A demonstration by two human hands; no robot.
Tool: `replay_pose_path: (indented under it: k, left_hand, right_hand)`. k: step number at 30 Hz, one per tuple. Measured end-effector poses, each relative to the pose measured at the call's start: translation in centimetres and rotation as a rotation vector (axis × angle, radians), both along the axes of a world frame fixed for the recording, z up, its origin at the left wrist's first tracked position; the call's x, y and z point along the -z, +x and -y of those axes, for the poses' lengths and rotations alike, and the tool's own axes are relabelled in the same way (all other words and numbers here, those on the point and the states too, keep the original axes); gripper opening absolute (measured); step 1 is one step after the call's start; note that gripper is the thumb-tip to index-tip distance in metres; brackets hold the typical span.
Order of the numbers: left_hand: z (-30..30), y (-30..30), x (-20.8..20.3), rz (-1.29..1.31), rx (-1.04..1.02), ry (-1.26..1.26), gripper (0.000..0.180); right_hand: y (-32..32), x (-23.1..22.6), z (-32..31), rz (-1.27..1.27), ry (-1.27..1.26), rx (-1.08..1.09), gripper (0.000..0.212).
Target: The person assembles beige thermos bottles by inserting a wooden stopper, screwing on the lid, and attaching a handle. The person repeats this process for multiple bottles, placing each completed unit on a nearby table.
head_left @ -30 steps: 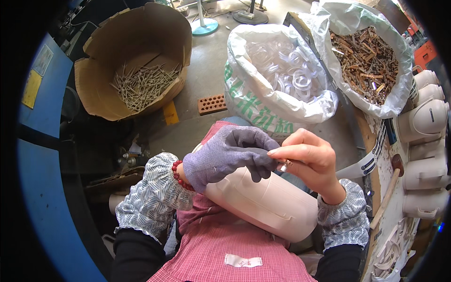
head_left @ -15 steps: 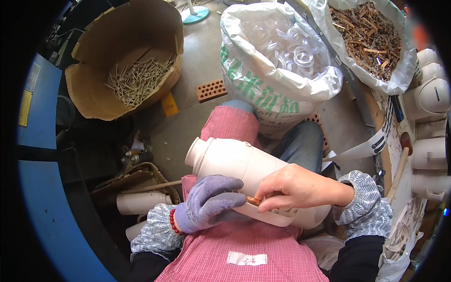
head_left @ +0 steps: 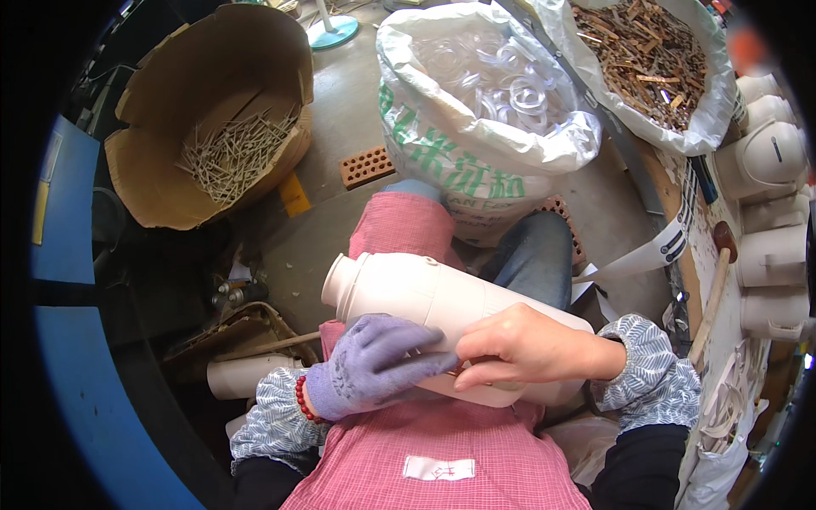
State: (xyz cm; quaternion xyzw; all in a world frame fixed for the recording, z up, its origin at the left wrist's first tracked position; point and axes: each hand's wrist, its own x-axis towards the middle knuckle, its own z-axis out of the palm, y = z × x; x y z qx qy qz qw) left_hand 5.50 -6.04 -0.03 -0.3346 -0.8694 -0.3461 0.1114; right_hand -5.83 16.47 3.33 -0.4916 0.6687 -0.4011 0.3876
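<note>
Pinched shut in the head view, the right hand (head_left: 501,344), bare, closes on a small copper-coloured piece (head_left: 461,367), mostly hidden at the near side of a pale pink container (head_left: 442,297). The left hand (head_left: 374,370), gloved in purple, has bent fingers at the same side, just beside it; whether these grip anything cannot be told. The container lies tilted across the pink apron (head_left: 408,429), neck toward the upper left. Beyond the knees (head_left: 540,246) stand a white sack (head_left: 527,159) of clear rings (head_left: 514,102) and a cardboard box (head_left: 136,183) of thin sticks (head_left: 242,157), a perforated brick (head_left: 365,167) between them; at the right, a mallet (head_left: 724,241) lies near more pale containers (head_left: 773,255)
</note>
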Motion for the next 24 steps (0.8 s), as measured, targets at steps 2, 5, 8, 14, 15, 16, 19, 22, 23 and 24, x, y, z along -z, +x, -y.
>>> replay_pose_path:
  k: [2, 5, 8, 14, 15, 16, 19, 22, 23, 24]
  left_hand:
    - [0.0, -0.9, -0.3, -0.013, 0.019, -0.031, 0.047]
    - [-1.2, -3.4, 0.0, -0.031, -0.083, 0.086, 0.053]
    - [-3.7, -6.5, -1.6, 0.013, -0.018, -0.023, 0.049]
    - [-5.0, -12.2, 1.6, 0.501, 0.143, 0.448, 0.058]
    - [-6.4, -13.7, 2.4, 0.503, 0.178, 0.462, 0.05]
    - [-8.3, -15.5, 3.2, 0.607, 0.186, 0.586, 0.041]
    - [-15.7, -20.3, 2.0, 0.762, 0.107, 0.69, 0.033]
    - [-18.5, -26.9, 3.2, 0.229, 0.148, 0.422, 0.031]
    - [-19.5, -28.1, 2.9, 0.388, 0.132, 0.441, 0.032]
    - [-20.1, -29.9, 3.7, 0.388, 0.101, 0.336, 0.035]
  right_hand:
    - [1.2, 0.9, -0.6, -0.251, -0.079, 0.08, 0.028]
    - [2.7, -0.3, -2.1, -0.764, -0.109, 0.26, 0.041]
    - [2.1, 0.3, -6.0, -0.827, -0.091, 0.403, 0.041]
    - [0.2, -2.4, -18.1, 0.025, 0.011, 0.943, 0.04]
    - [-1.2, -2.4, -19.8, 0.126, 0.013, 0.934, 0.036]
    - [-3.2, -1.2, -22.3, 0.307, 0.048, 0.958, 0.034]
    - [-9.8, 1.6, -31.3, -0.548, 0.326, 1.51, 0.044]
    - [-13.2, 2.7, -39.0, -0.868, 1.234, 1.746, 0.05]
    - [-13.6, 3.3, -41.0, -0.857, 1.186, 1.787, 0.047]
    - [-14.2, 4.0, -42.6, -0.845, 1.145, 1.825, 0.045]
